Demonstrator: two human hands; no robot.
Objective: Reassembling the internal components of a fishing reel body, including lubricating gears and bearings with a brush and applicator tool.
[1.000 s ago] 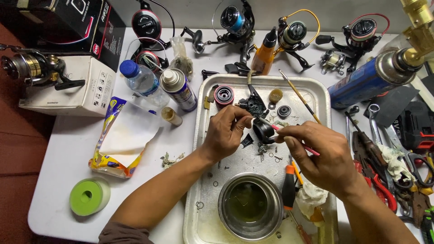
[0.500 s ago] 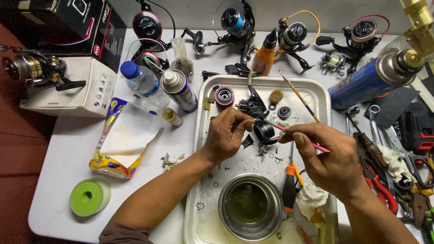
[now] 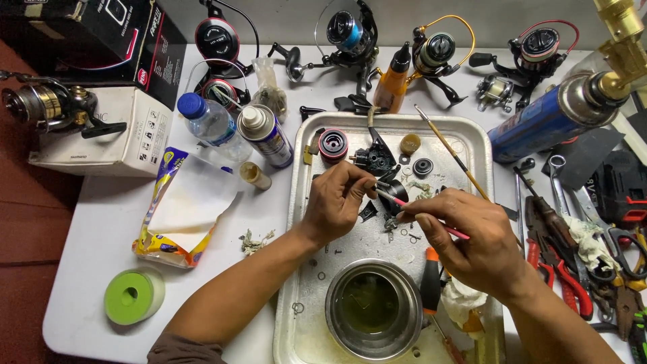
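Black fishing-reel part (image 3: 391, 191), a small dark metal piece, sits over the upper middle of the dented silver metal tray (image 3: 472, 145), pinched in the fingertips of the left hand (image 3: 340, 202). The right hand (image 3: 472, 236) is closed around a thin pink-handled brush (image 3: 424, 214), whose tip meets the reel part just beside the left fingers; the two hands are close together but not touching each other. Below them in the tray stands a round steel bowl (image 3: 373, 310) of murky greenish liquid, with an orange-and-black screwdriver (image 3: 431, 283) beside it. Farther up the tray lie a red-and-black spool (image 3: 333, 143), a black reel body (image 3: 374, 158), a small tan disc (image 3: 410, 143) and a long wooden-handled brush (image 3: 450, 149). Left of the tray are a blue-capped plastic bottle (image 3: 209, 125), a spray can (image 3: 265, 135), a torn yellow-and-blue wrapper (image 3: 178, 209) and a green roll of tape (image 3: 133, 295). A blue gas torch canister (image 3: 539, 125) and red-handled pliers (image 3: 559, 269) lie to the right, and several spinning reels (image 3: 350, 34) line the far edge of the white table (image 3: 81, 236).
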